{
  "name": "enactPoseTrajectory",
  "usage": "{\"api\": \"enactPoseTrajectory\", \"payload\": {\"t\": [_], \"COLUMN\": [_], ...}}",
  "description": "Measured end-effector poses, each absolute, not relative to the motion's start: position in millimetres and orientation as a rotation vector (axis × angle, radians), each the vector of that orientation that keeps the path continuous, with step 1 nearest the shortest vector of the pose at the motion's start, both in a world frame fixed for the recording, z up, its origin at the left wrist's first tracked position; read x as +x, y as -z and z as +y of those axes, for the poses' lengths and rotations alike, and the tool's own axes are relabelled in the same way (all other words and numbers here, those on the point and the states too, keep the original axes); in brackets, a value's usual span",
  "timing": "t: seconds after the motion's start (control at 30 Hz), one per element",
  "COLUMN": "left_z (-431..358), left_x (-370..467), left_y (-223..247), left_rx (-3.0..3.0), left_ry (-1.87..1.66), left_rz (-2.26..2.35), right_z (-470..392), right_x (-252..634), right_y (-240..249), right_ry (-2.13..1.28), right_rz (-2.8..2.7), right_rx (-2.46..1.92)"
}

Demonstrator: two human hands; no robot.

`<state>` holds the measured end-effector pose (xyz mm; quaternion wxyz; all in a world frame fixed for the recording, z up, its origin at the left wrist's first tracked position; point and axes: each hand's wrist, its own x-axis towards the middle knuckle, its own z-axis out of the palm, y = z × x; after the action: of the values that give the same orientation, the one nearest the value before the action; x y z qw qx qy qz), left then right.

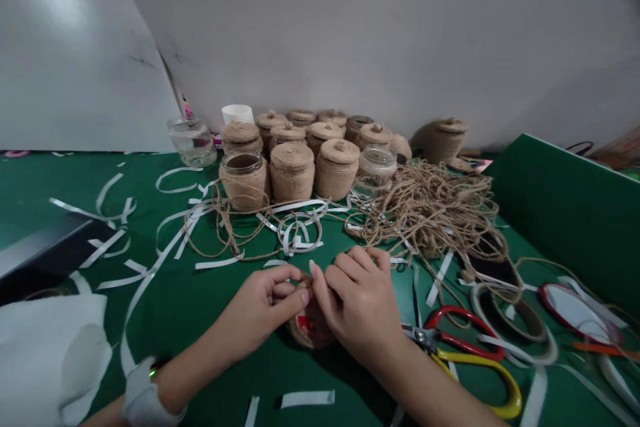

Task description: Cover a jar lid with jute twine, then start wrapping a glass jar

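A round jar lid (314, 325) with twine around its edge and a red and clear middle is low at the centre of the head view. My left hand (280, 297) is closed, thumb and forefinger pinching its twine-covered far edge. From the other side my right hand (357, 297) closes its fingers at the same spot and covers part of the lid. Just what lies between the right fingertips is hidden. Beyond the hands stands a twine-wrapped jar (245, 183) without a lid, loose twine hanging from it.
Several lidded twine-wrapped jars (293, 173) stand behind, beside a bare glass jar (376, 168). A heap of jute twine (435, 207) lies right, near red-and-yellow-handled scissors (475, 353) and a tape roll (515, 323). White paper strips (165, 250) litter the green table (200, 373).
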<state>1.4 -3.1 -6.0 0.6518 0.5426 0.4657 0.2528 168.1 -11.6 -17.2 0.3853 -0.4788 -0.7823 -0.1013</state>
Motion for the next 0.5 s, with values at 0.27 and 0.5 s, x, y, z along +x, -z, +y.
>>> {"api": "enactPoseTrajectory", "payload": {"t": [0.27,0.5], "left_z": [0,1], "left_x": [-3,-3], "left_y": [2,2], "left_rx": [1.206,1.16], "left_ry": [-0.7,-0.751], "left_rz": [1.122,1.105], "right_z": [-9,-9], "right_x": [183,181], "right_y": [15,19], "right_ry": [-0.196,-0.086], "right_rz": [-1.943,-1.962], "right_rx": [-1.135,-1.166]}}
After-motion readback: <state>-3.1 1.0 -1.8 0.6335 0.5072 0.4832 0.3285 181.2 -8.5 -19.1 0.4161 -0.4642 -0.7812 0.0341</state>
